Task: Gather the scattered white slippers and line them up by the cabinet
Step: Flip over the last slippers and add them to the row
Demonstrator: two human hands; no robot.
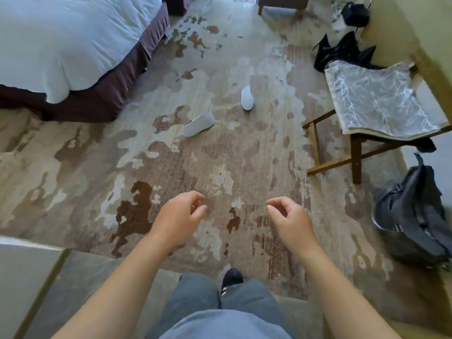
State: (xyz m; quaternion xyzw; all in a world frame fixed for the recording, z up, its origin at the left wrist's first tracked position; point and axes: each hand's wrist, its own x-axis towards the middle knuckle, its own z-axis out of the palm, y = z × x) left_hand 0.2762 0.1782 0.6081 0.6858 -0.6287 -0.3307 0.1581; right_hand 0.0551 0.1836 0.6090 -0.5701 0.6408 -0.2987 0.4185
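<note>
**Empty hands, 2 slippers adrift on carpet**

Left hand (182,211) & right hand (288,217) hover loosely curled, holding nothing. 2 white slippers lie apart on mottled carpet (97,167): near slipper (199,124) angled, far slipper (246,98) lengthwise. Bed (61,45) at left; wooden stool (381,111), backpack (413,216), black bags (342,52) crowd right wall.

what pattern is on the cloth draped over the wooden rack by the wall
The cloth is grey with white, branching, lightning-like veins, seen in the head view.
</note>
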